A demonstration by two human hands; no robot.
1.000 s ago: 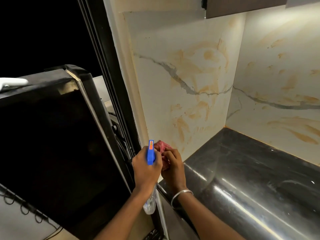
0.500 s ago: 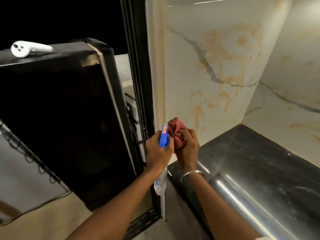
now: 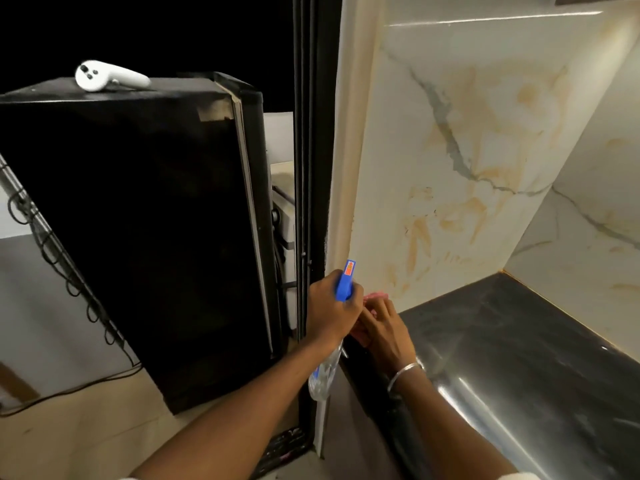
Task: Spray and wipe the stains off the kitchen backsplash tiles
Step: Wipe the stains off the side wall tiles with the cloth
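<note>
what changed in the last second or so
The pink cloth, earlier bunched above the right hand, now shows only as a sliver at its fingers. The view swung left, bringing a white controller on the black appliance into sight. Unchanged: the left hand grips the blue spray bottle, the hands stay together, and the stains remain on the tiles.
</note>
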